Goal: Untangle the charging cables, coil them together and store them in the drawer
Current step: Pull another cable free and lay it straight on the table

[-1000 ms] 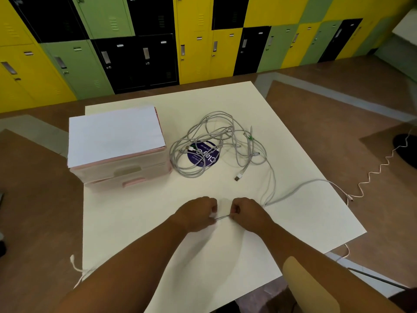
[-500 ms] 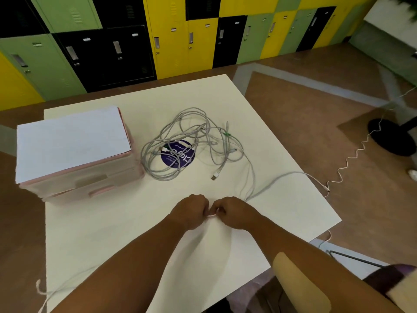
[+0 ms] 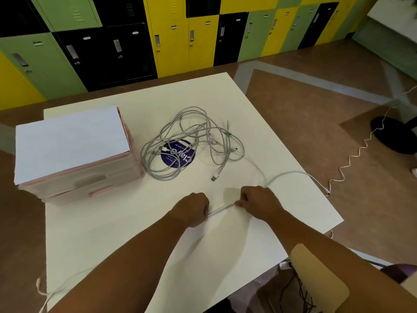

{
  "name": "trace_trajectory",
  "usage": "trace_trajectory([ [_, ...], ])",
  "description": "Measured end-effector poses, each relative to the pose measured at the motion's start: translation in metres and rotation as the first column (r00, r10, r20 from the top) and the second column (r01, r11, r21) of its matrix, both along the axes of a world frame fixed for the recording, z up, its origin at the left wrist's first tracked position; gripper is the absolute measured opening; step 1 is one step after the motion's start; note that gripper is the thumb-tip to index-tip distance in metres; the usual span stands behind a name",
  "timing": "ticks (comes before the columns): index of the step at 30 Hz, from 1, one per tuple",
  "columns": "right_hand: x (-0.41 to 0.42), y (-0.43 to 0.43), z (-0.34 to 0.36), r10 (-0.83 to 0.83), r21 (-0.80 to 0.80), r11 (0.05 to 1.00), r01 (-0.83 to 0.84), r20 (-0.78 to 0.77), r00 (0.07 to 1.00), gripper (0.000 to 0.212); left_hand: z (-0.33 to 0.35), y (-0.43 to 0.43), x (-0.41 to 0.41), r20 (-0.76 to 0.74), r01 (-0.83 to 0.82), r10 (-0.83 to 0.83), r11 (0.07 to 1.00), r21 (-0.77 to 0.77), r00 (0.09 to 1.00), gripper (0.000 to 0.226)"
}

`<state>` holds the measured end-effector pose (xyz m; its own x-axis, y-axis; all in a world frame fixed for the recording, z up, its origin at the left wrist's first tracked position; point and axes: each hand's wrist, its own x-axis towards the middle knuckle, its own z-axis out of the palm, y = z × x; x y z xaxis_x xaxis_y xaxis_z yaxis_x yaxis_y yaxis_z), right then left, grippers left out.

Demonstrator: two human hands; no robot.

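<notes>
Matt cream table [image 3: 135, 233], smooth grey-white plastic-sheathed cables [image 3: 187, 143], pale pink plastic drawer unit [image 3: 90, 184], painted metal lockers [image 3: 171, 35]

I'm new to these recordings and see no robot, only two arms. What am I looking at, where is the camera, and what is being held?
There is no machine here. A person works with bare hands, and the only camera sits on their head, looking forward and down, so the arms enter from the bottom edge. The left hand and the right hand each pinch the same white cable, with a short stretch pulled straight between them over the white table. Behind the right hand, strands lead toward the table's right edge and toward a tangle of charging cables. The tangle lies partly over a round purple sticker, with a loose plug near it. To the left stands a pink drawer unit; its drawers look shut. Coloured lockers line the wall behind.
</notes>
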<state>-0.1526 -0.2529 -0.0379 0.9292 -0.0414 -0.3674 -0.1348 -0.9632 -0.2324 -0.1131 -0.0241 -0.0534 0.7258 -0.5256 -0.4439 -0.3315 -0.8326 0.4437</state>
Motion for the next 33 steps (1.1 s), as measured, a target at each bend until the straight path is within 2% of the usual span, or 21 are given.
trace_trajectory([
  [3, -0.001, -0.009, -0.001, -0.062, -0.019, 0.998, 0.062, -0.007, 0.998, 0.024, 0.000, 0.000, 0.001, 0.003, 0.004, -0.004, 1.000, -0.009, 1.000, 0.012],
  [9, -0.001, -0.014, -0.007, -0.083, -0.015, 0.996, 0.084, 0.039, 0.996, 0.001, -0.001, -0.001, 0.003, -0.023, -0.001, 0.001, 1.000, -0.011, 1.000, 0.013],
  [13, -0.001, -0.022, -0.008, -0.209, 0.065, 0.976, 0.207, 0.031, 0.977, 0.014, -0.002, -0.002, 0.005, -0.019, -0.013, 0.013, 1.000, 0.003, 1.000, 0.013],
  [18, -0.001, -0.025, -0.011, -0.217, 0.148, 0.966, 0.213, 0.016, 0.976, 0.012, 0.004, -0.015, 0.013, -0.039, 0.081, -0.076, 0.984, 0.156, 0.996, 0.030],
  [20, 0.000, -0.027, -0.011, -0.218, 0.165, 0.963, 0.213, 0.014, 0.976, 0.010, 0.007, -0.024, 0.017, -0.047, 0.110, -0.104, 0.979, 0.169, 0.993, 0.038],
  [23, 0.001, -0.029, -0.012, -0.207, 0.175, 0.964, 0.202, 0.011, 0.978, 0.010, 0.009, -0.046, 0.019, -0.038, 0.084, -0.083, 0.996, 0.041, 0.996, 0.034],
  [27, 0.002, -0.030, -0.014, -0.207, 0.197, 0.959, 0.202, 0.006, 0.978, 0.009, 0.004, -0.079, 0.013, 0.022, 0.001, 0.003, 0.989, -0.149, 1.000, 0.018],
  [33, 0.000, -0.038, -0.016, -0.151, 0.216, 0.965, 0.147, 0.004, 0.988, 0.009, -0.010, -0.099, 0.003, 0.087, -0.081, 0.099, 0.978, -0.191, 0.991, 0.007],
])
